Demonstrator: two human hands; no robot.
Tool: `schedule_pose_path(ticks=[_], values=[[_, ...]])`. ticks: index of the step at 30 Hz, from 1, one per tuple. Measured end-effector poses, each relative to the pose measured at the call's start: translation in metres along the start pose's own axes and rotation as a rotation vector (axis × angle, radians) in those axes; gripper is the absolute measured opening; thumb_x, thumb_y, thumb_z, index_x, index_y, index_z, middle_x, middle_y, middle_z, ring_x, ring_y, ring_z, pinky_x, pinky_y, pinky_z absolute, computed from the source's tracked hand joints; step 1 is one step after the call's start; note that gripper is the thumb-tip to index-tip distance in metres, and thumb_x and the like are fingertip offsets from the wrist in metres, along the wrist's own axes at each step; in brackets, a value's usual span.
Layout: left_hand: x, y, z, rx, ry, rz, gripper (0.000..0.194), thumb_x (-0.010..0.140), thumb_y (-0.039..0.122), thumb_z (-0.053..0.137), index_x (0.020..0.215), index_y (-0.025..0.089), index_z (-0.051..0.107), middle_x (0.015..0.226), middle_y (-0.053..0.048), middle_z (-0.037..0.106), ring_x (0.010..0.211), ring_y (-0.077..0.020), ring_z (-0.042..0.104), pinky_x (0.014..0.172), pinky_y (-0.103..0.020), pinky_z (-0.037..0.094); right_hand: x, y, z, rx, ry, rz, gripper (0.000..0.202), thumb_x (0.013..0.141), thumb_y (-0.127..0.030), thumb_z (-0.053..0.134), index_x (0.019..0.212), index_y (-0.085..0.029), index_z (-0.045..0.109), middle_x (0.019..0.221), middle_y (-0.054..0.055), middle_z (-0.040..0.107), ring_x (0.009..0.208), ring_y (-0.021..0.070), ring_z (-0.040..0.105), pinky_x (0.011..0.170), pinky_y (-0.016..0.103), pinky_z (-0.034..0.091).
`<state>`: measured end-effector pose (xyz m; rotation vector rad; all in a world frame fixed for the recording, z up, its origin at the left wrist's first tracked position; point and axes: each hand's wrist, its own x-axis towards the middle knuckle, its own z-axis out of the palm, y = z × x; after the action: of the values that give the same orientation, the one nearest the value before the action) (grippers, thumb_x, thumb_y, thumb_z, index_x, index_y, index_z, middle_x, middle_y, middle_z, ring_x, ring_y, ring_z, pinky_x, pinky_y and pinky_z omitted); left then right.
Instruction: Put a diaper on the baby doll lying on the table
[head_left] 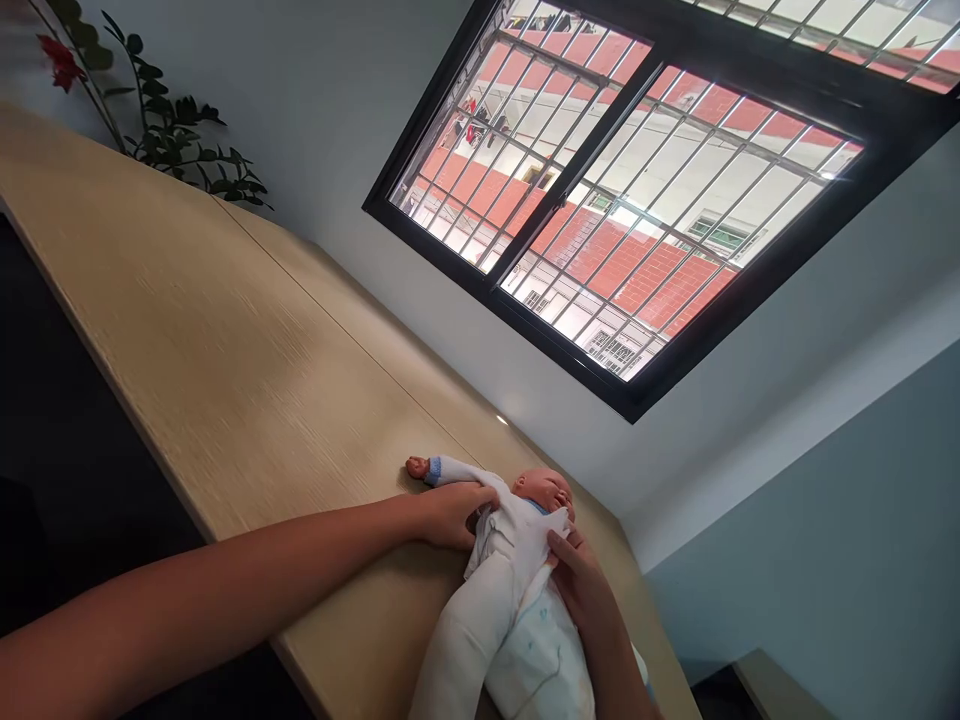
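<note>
On the table [225,340], close to its near edge, a doll [517,590] lies on its back. Left hand [450,512] pinches its white garment at the shoulder; right hand [581,585] presses flat on its side. A hard tug could slide it off.

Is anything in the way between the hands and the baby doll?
No, nothing visible is in the way. The left hand is already on the baby doll, at its white clothes by the shoulder. The right hand rests on its other side. The doll lies on the wooden table.
</note>
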<state>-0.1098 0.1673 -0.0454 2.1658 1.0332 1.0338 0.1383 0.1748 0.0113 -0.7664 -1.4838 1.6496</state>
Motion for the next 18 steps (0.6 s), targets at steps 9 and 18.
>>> schedule_pose_path(ticks=[9,18], values=[[0.004,0.010,0.010,0.295,0.112,-0.037,0.032,0.078,0.030,0.061,0.107,0.017,0.059,0.117,-0.016,0.062,0.107,-0.0345,0.061,0.089,-0.040,0.048,-0.002,-0.002,0.003,-0.005,0.003,0.012,0.031,0.076,-0.032,0.083,0.102,-0.020,0.072,0.088,0.004,0.075,0.074,0.0205,0.067,0.084,0.038,0.054],[0.002,0.023,0.026,-0.011,0.237,-0.359,0.031,0.084,0.035,0.057,0.107,0.014,0.054,0.104,-0.015,0.070,0.098,-0.0301,0.066,0.076,-0.033,0.050,-0.004,-0.001,0.002,0.025,0.108,0.024,0.037,0.073,-0.032,0.086,0.104,-0.020,0.071,0.097,0.006,0.077,0.083,0.0214,0.070,0.074,0.033,0.056]])
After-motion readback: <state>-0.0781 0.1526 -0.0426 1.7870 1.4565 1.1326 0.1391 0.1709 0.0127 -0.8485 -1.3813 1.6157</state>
